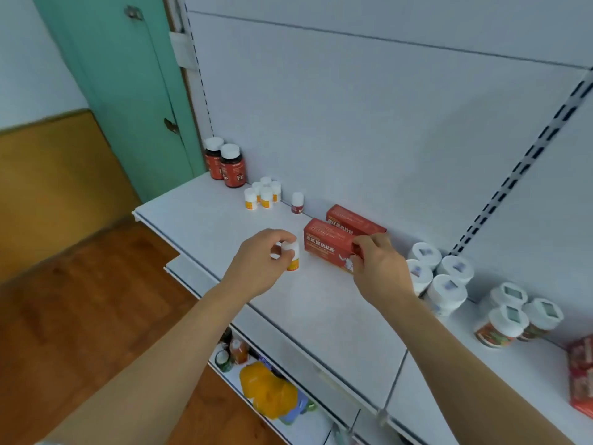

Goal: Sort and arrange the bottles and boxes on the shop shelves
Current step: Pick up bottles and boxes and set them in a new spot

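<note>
My left hand [260, 261] grips a small white bottle with a yellow label [293, 256] standing on the white shelf [321, 303]. My right hand [378, 268] pinches the right end of the nearer red box [327, 240]; a second red box [353, 220] lies just behind it against the back panel. Further left stand several matching small yellow-labelled bottles [263, 195], one small red-labelled bottle [297, 203] and two dark bottles with white caps [226, 162].
Right of my hand stand several white-lidded jars [439, 274], then three more jars [519, 316] and a red pack [582, 377] at the frame's right edge. A lower shelf [308, 425] holds bottles and a yellow bag [266, 390]. A green door [128, 91] and wooden floor are on the left.
</note>
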